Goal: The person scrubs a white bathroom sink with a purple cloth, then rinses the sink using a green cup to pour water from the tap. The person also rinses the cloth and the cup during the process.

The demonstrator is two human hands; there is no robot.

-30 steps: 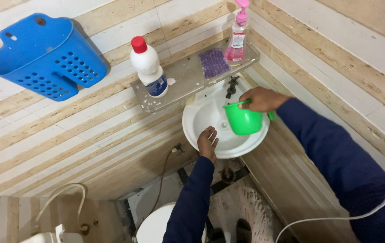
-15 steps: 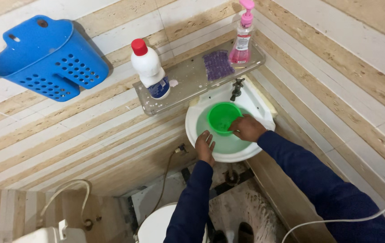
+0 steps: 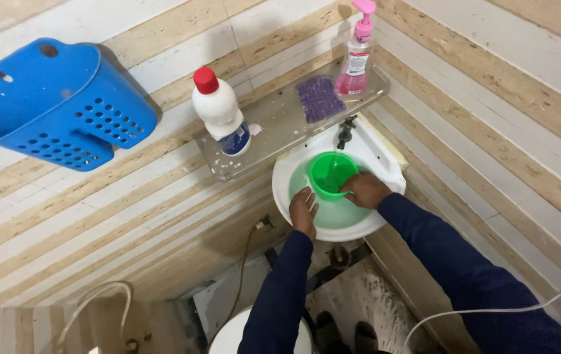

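A green plastic mug [image 3: 330, 173] stands upright in the white corner washbasin [image 3: 385, 172], right under the dark tap [image 3: 345, 130], with a thin stream of water falling into it. My right hand [image 3: 366, 190] grips the mug at its near right side. My left hand [image 3: 303, 209] rests on the basin's front left rim, fingers spread, touching the mug's left side. The basin holds greenish water.
A clear shelf [image 3: 274, 124] above the basin carries a white bottle with a red cap [image 3: 220, 113], a purple scrub pad [image 3: 315, 98] and a pink pump soap bottle [image 3: 355, 60]. A blue perforated caddy [image 3: 51, 108] hangs on the striped wall. A white toilet [image 3: 228, 337] is below.
My right hand brought the green mug down from a tilted hold over the basin and set it upright under the tap. The basin filled with water. My left hand stayed on the rim.
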